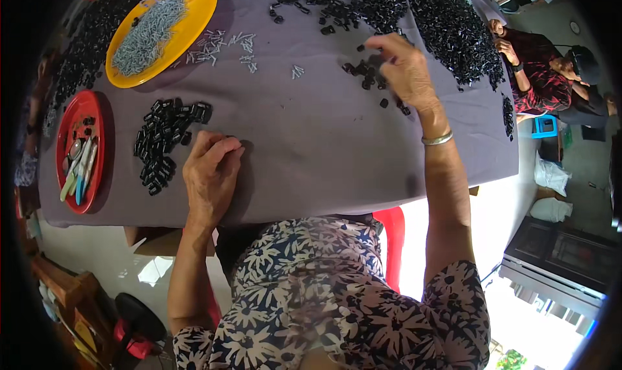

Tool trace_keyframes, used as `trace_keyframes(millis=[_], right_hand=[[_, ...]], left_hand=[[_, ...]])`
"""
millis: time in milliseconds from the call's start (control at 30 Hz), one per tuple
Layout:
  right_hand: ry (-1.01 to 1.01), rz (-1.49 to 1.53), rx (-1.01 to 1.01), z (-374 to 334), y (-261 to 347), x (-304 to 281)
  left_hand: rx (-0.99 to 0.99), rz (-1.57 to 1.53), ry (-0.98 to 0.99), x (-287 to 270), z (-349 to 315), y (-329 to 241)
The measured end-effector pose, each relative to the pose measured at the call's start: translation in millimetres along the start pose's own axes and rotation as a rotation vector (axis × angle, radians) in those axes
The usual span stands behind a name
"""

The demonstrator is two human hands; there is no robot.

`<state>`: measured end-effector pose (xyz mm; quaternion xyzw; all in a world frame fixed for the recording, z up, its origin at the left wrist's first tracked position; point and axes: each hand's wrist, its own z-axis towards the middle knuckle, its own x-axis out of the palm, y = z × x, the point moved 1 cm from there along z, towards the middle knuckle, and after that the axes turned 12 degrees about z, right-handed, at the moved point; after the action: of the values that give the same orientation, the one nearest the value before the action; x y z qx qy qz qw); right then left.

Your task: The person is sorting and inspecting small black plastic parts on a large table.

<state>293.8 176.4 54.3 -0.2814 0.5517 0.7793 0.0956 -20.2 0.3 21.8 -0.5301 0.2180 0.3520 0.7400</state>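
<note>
My left hand is closed, thumb and fingers pressed together low over the near part of the table; a small dark bit, apparently a black plastic piece, peeks out behind its fingertips. Just to its left lies a pile of short black plastic pieces. Farther off to the right, my right hand reaches over a loose cluster of small black parts. Its fingers are bent, with a gap between thumb and forefinger, and I see nothing held there. A silver bangle circles that wrist.
A yellow plate heaped with grey screws stands far left, loose screws beside it. A red tray with knives and a spoon sits nearer. Heaps of black parts cover the far edge. Another person works at the right.
</note>
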Motion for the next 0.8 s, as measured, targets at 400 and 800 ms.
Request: trace_keyframes(millis=[400,800], right_hand=[[0.095,-0.184,-0.233,-19.1,9.7,12.0],[0.284,-0.247,-0.095,6.1,5.9,12.6]], left_hand=[[0.016,0.015,-0.018,2.5,1.2,3.0],[-0.02,-0.051,-0.031,3.9,0.4,3.5]])
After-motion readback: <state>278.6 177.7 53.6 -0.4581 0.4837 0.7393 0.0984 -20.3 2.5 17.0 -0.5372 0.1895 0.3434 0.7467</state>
